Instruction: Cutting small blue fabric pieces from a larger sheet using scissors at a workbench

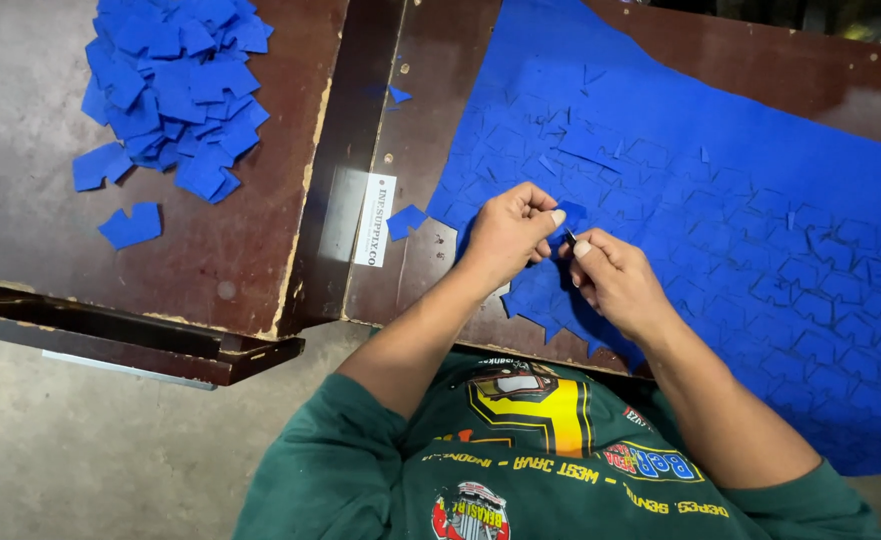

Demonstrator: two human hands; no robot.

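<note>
2 hands at near table edge. Left hand (508, 232) and right hand (612, 278) both pinch 1 small blue fabric cut-out (566, 215), lifted just above the large blue die-cut fabric sheet (740, 200); its pointing and long axis unclear. Sheet's long axis runs left-right. Surface: 2 worn dark-brown wooden tables (260, 200) on grey concrete floor (80, 450). Beyond: 1 loose piece (406, 220), 1 white label (374, 220), 1 pile of blue cut-outs (170, 90).

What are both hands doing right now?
Left hand: grip closed, pinching a small blue piece on the blue sheet.
Right hand: closed on a small dark tool; its kind cannot be told.
</note>
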